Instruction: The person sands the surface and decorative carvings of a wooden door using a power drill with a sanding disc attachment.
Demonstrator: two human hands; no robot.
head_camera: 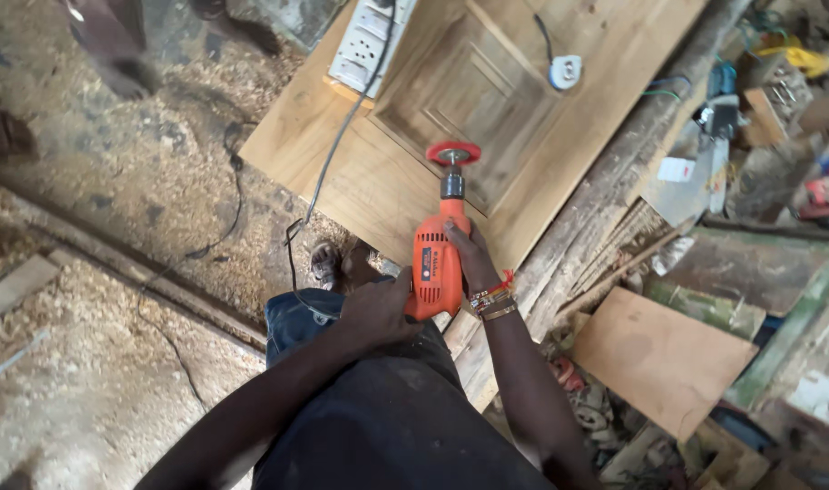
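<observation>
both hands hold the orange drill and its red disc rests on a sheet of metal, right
Not quite. The head view shows both hands, left hand and right hand, holding the orange drill, but its red disc rests on a wooden panel, not metal.

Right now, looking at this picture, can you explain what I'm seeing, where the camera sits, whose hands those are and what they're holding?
There is no machine here, just a person working with two bare hands. The single picture comes from a camera worn on that person's head, looking down, so the arms reach up into the picture from the bottom edge. Both hands grip an orange power drill: the left hand at its rear handle, the right hand along its body. The right wrist wears a few bracelets. A red disc attachment sits at the drill's tip, over a wooden door panel with a recessed square in the middle. On the panel lie a white power strip and a small white plug. Sawdust covers the floor to the left; wood offcuts and clutter pile up on the right.
</observation>
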